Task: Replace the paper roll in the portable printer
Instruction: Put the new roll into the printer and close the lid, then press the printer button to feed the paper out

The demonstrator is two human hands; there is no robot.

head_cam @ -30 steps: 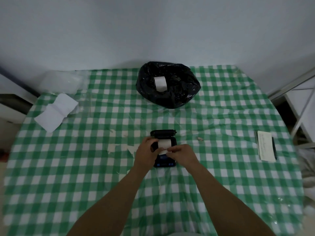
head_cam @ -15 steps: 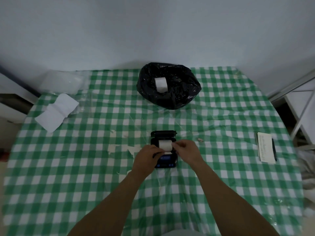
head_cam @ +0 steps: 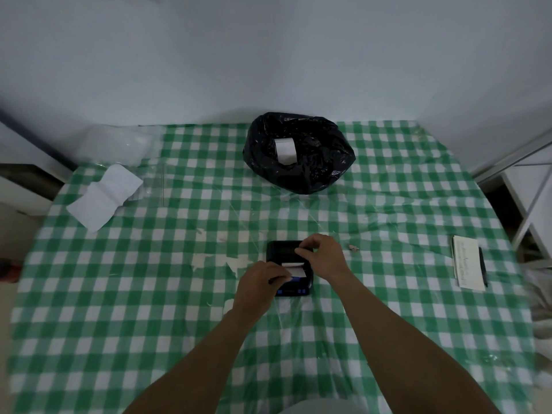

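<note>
My right hand [head_cam: 324,256] has moved up onto the printer [head_cam: 287,265] lid, fingers pressing it; my left hand [head_cam: 259,286] pinches the paper [head_cam: 295,270] end.

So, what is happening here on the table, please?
A person is putting paper into a small black portable printer on the green checked tablecloth. The right hand is on the printer's lid at the far end. The left hand pinches the loose end of the white paper near the front. A white roll lies in the black rubbish bag behind. The lid looks lowered, but whether it is latched cannot be told.
</note>
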